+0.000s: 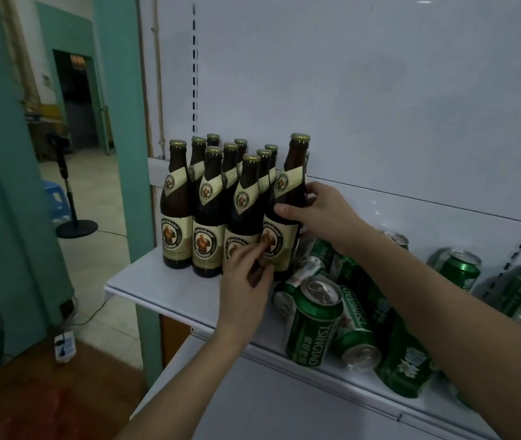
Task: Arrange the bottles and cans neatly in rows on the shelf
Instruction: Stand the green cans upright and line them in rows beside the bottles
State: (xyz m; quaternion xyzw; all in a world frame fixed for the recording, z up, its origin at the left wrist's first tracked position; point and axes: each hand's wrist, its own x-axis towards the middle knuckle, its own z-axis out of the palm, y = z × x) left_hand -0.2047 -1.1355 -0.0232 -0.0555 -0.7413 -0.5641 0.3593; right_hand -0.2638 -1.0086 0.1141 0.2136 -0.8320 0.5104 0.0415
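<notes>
At the left end of the shelf the bottles already stand upright in rows, labels toward us. Our left hand touches the last bottle low with loosely bent fingers; we cannot tell if it grips. Our right hand curls around its middle. On the right the cans lie mostly on their sides, axes mixed, so this part we judge is left

The dark brown glass bottles are glossy, with cream paper labels and gold metal caps (crimped at the edge). The green metal cans have a shiny printed skin and bare silvery tops. The white shelf looks smooth, faintly glossy.
</notes>
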